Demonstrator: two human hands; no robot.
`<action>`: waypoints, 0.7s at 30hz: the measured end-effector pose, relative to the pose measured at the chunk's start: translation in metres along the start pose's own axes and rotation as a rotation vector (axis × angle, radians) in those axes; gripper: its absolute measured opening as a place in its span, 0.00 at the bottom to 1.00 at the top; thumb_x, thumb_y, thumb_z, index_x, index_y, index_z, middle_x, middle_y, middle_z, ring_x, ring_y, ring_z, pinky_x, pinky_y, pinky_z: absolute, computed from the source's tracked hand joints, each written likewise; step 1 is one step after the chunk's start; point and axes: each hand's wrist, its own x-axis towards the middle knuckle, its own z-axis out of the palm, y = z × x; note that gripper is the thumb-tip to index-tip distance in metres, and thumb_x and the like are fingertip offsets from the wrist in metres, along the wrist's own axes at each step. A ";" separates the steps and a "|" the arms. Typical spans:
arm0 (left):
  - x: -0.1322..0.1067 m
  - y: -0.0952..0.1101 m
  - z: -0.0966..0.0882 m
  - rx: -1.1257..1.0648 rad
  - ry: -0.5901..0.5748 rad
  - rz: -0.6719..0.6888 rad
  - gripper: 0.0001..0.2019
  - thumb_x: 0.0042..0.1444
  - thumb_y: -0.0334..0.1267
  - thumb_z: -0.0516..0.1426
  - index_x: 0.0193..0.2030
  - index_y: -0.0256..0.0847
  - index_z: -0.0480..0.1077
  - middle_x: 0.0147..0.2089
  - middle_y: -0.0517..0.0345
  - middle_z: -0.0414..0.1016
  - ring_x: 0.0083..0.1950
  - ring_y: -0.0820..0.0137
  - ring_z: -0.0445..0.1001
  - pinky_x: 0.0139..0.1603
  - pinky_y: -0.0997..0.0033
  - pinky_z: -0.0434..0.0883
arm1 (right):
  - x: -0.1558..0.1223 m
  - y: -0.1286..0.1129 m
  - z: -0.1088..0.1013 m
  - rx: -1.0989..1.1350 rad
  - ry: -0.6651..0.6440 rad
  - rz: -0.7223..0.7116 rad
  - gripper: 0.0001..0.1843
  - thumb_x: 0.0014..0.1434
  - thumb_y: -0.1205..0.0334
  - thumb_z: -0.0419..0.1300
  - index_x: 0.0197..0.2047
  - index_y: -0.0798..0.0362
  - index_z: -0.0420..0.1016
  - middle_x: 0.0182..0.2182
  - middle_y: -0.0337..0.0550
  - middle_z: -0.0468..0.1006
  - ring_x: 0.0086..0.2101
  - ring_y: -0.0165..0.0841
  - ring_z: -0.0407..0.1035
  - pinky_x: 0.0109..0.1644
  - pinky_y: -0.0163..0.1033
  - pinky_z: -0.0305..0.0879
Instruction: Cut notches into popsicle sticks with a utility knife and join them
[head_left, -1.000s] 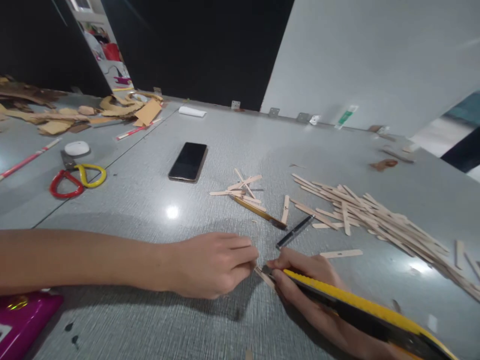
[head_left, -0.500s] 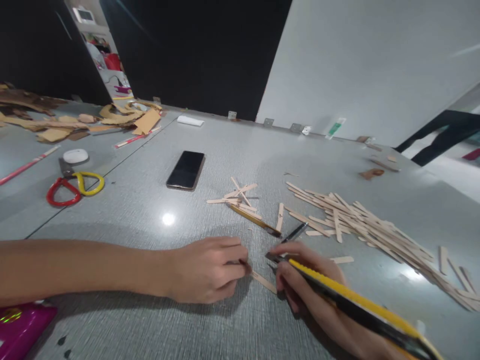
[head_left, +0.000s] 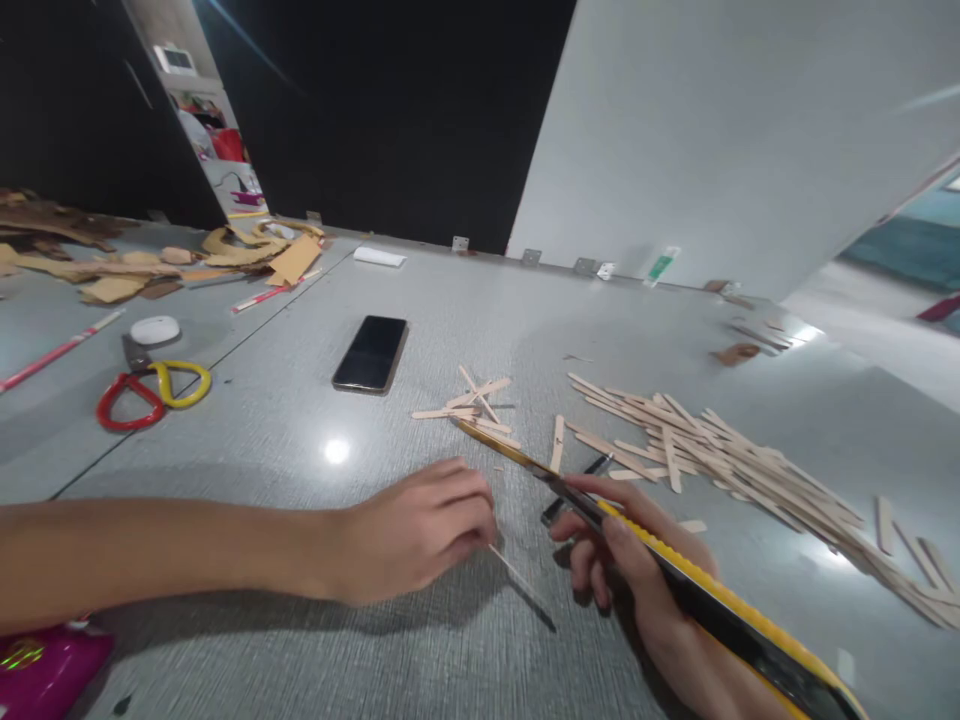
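My left hand (head_left: pixel 416 530) lies on the grey table (head_left: pixel 450 300) with its fingers pinched on one end of a thin wooden stick (head_left: pixel 517 578), which slants off the table surface. My right hand (head_left: pixel 634 565) grips a yellow and black utility knife (head_left: pixel 712 600); its tip points up and left, a little above and to the right of the stick. A black pen (head_left: pixel 577 488) lies partly behind my right hand's fingers.
A long heap of wooden sticks (head_left: pixel 712 450) spreads to the right. A small pile of cut stick pieces (head_left: pixel 472 400) and a yellow pencil (head_left: pixel 499 445) lie ahead. A black phone (head_left: pixel 370 353), red and yellow scissors (head_left: pixel 150 390), cardboard scraps (head_left: pixel 150 260), a pink object (head_left: pixel 45 670).
My right hand has lifted the knife away from the stick, up and to the right. My left hand has tilted the stick up off the table.
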 end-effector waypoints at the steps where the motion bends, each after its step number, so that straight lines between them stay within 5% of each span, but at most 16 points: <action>1: -0.001 0.003 -0.002 0.099 0.065 0.107 0.09 0.72 0.25 0.52 0.45 0.36 0.73 0.41 0.50 0.78 0.41 0.66 0.74 0.45 0.65 0.76 | 0.001 -0.001 0.000 -0.001 0.010 -0.001 0.23 0.75 0.40 0.56 0.57 0.48 0.77 0.36 0.45 0.84 0.23 0.29 0.72 0.23 0.32 0.66; 4: -0.007 0.012 -0.006 0.321 0.272 0.417 0.08 0.70 0.27 0.54 0.45 0.33 0.75 0.42 0.42 0.82 0.43 0.60 0.79 0.36 0.62 0.77 | 0.002 -0.003 -0.001 -0.046 -0.001 -0.005 0.21 0.75 0.41 0.55 0.58 0.46 0.77 0.37 0.45 0.84 0.24 0.31 0.72 0.24 0.35 0.69; 6: -0.012 0.017 -0.006 0.443 0.425 0.402 0.04 0.66 0.30 0.60 0.39 0.37 0.77 0.50 0.40 0.84 0.47 0.58 0.80 0.32 0.62 0.77 | 0.001 -0.003 -0.001 -0.078 -0.008 -0.024 0.20 0.74 0.41 0.57 0.58 0.44 0.79 0.37 0.45 0.85 0.24 0.33 0.73 0.24 0.37 0.72; 10: -0.022 0.024 0.008 0.519 0.460 0.480 0.12 0.67 0.39 0.60 0.31 0.47 0.78 0.48 0.53 0.86 0.43 0.62 0.81 0.27 0.63 0.77 | -0.001 0.004 -0.001 -0.092 0.001 -0.064 0.18 0.73 0.42 0.59 0.58 0.40 0.80 0.36 0.44 0.85 0.25 0.35 0.74 0.26 0.39 0.74; 12: -0.031 0.030 0.021 0.566 0.523 0.366 0.11 0.66 0.35 0.59 0.33 0.49 0.79 0.49 0.57 0.86 0.40 0.62 0.82 0.27 0.60 0.78 | -0.001 0.009 -0.002 -0.098 -0.016 -0.085 0.18 0.75 0.44 0.57 0.59 0.40 0.79 0.36 0.43 0.85 0.25 0.34 0.74 0.29 0.39 0.74; 15: -0.048 0.039 0.044 0.686 0.351 0.104 0.14 0.68 0.35 0.54 0.42 0.55 0.81 0.46 0.57 0.87 0.42 0.55 0.83 0.35 0.42 0.82 | -0.001 0.015 -0.003 -0.125 -0.065 -0.111 0.18 0.77 0.46 0.55 0.61 0.43 0.76 0.36 0.42 0.84 0.26 0.32 0.74 0.32 0.39 0.73; 21: -0.062 0.048 0.059 0.586 0.386 0.020 0.14 0.69 0.34 0.54 0.43 0.57 0.80 0.45 0.61 0.87 0.42 0.57 0.83 0.40 0.43 0.82 | -0.001 0.013 -0.004 -0.152 -0.102 -0.107 0.19 0.78 0.45 0.53 0.61 0.44 0.74 0.36 0.41 0.83 0.27 0.31 0.74 0.29 0.36 0.68</action>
